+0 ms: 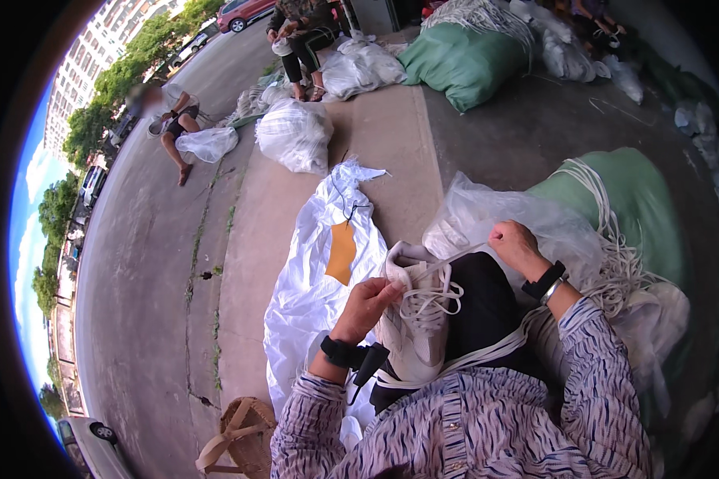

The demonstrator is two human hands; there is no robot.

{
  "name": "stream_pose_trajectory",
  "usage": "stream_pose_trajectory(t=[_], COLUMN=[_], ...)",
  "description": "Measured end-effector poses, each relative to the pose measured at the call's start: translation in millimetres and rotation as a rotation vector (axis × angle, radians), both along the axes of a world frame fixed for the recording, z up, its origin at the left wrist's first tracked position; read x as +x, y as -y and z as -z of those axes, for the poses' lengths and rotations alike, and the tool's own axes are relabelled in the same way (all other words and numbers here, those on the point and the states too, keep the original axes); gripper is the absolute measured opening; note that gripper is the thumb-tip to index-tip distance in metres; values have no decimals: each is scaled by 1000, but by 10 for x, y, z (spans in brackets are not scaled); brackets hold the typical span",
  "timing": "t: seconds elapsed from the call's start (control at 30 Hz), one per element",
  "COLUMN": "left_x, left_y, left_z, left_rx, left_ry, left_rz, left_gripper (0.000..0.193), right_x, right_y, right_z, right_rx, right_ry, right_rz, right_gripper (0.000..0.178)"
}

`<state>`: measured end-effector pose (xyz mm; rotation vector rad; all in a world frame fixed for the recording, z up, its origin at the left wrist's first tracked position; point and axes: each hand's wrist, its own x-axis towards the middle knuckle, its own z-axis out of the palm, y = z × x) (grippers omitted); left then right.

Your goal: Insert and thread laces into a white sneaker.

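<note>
Paved outdoor ground (160, 319) as setting. Nearest: left hand (367, 307), thumb and fingers drawn together, hold unclear. At its fingertips: pale lace-up shoe (417, 339) over the lap (483, 307), opening nearest the thumb. Stretching from shoe to right hand (518, 246): white lace (458, 255), pinched between thumb and forefinger. Beyond the right fingers: translucent plastic bag (527, 219), green sack (643, 199). Beyond the left fingers: white sheeting (297, 299), filled white bag (295, 134); farthest, seated people (297, 65).

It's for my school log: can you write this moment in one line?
left hand: at off-white sneaker | right hand: pinching shoelace, stretched out from sneaker
</note>
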<state>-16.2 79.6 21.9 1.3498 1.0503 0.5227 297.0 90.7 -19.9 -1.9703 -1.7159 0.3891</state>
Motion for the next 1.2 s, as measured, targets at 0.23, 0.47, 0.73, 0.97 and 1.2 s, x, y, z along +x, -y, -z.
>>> stream_pose_trajectory(t=[0.23, 0.47, 0.73, 0.97, 1.2], left_x=[-156, -169, 63, -272, -877], left_y=[90, -96, -579, -589, -393], left_z=[-27, -38, 150, 208, 578], left_rx=[-110, -89, -20, -267, -518], left_ry=[74, 121, -275, 88, 514], left_rz=[-70, 37, -20, -82, -330], left_gripper=[22, 28, 35, 26, 32], right_x=[-748, -1087, -1210, -841, -690], right_y=[857, 1398, 1467, 1341, 1340], right_z=[-1548, -2182, -2106, -2124, -2161], right_rx=[-373, -298, -384, -296, -207], right_ry=[-1128, -1646, -1555, -1283, -1237], right_rz=[-1228, -1806, -1928, -1973, -2001], right_gripper=[43, 56, 56, 55, 51])
